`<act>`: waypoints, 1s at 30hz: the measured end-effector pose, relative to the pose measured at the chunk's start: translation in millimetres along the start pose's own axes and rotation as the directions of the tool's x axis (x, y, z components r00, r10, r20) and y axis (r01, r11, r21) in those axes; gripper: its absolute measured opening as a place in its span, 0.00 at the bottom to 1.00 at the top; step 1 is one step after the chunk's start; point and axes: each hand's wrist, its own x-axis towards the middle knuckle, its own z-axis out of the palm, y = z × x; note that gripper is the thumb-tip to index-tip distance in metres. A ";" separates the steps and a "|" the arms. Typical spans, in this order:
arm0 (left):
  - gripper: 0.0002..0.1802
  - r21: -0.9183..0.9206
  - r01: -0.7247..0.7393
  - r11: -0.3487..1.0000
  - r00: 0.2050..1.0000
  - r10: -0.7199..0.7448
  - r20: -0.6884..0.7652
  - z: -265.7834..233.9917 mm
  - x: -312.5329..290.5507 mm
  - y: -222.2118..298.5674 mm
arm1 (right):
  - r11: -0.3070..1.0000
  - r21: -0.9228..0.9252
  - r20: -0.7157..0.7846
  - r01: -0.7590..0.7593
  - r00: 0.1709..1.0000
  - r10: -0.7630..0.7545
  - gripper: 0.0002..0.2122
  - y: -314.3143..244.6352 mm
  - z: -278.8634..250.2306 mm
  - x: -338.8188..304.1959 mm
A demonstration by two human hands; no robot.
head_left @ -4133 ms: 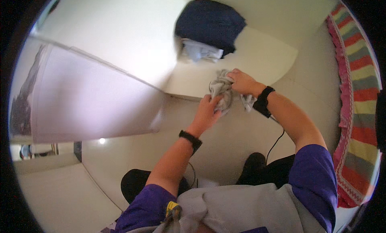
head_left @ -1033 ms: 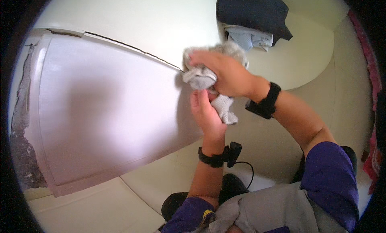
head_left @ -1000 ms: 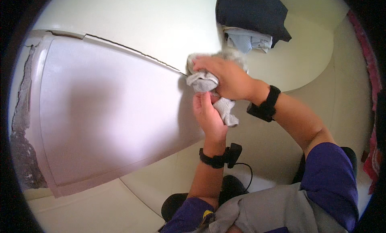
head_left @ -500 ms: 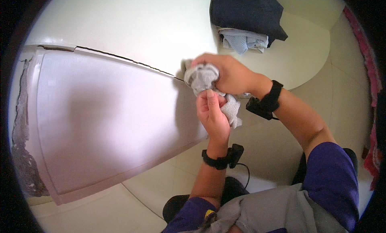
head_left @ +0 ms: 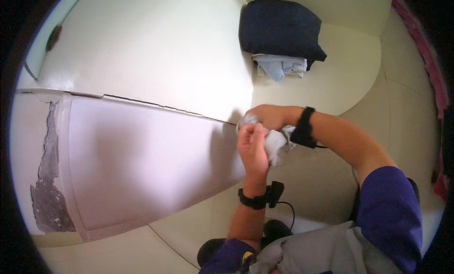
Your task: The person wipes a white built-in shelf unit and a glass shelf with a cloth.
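A light grey knitted sock (head_left: 275,144) is bunched up between my two hands. My left hand (head_left: 253,148) grips it from below, with the fingers curled in and the thumb up. My right hand (head_left: 274,117) is closed over its upper end, and the back of that hand covers much of the knit. One loose part hangs beside my left thumb, and another pale bit shows under my right wrist. How the sock is folded inside my grip is hidden.
A folded dark navy garment (head_left: 281,28) lies on light blue folded clothes (head_left: 282,67) on a rounded cream shelf (head_left: 347,68). A white panel (head_left: 142,165) stands to the left, beside a wall patch with peeling plaster (head_left: 49,179). Pink fabric (head_left: 418,32) hangs at the far right.
The sock and both hands sit lower in view and slightly to the right. My right hand has turned further over the sock, so its rolled cuff is now mostly covered. The view has also shifted.
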 end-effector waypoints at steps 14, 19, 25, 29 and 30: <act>0.23 0.807 -0.529 0.262 0.705 0.665 0.246 30.4 60.5 102.2 | 0.850 0.218 -0.865 0.480 0.498 -0.059 0.26 -50.0 -139.3 88.0; 0.17 0.884 -0.423 0.199 0.739 0.640 0.210 11.4 26.7 95.8 | 0.960 0.108 -0.799 0.259 0.597 -0.072 0.29 -79.2 -83.3 67.2; 0.15 0.827 -0.518 0.217 0.842 0.299 0.449 8.4 -8.6 69.2 | 0.766 -0.311 -0.638 0.563 0.474 -0.607 0.28 -65.7 -13.8 35.4; 0.13 0.775 -0.487 0.403 0.847 0.003 0.531 -18.5 -28.8 56.6 | 0.996 -0.052 0.199 -0.067 0.977 0.076 0.23 -28.9 -25.6 -18.1; 0.12 0.761 -0.522 0.385 0.828 0.016 0.560 -21.4 -30.8 50.3 | 0.997 -0.052 0.210 -0.063 0.975 0.073 0.23 -23.5 -25.2 -24.7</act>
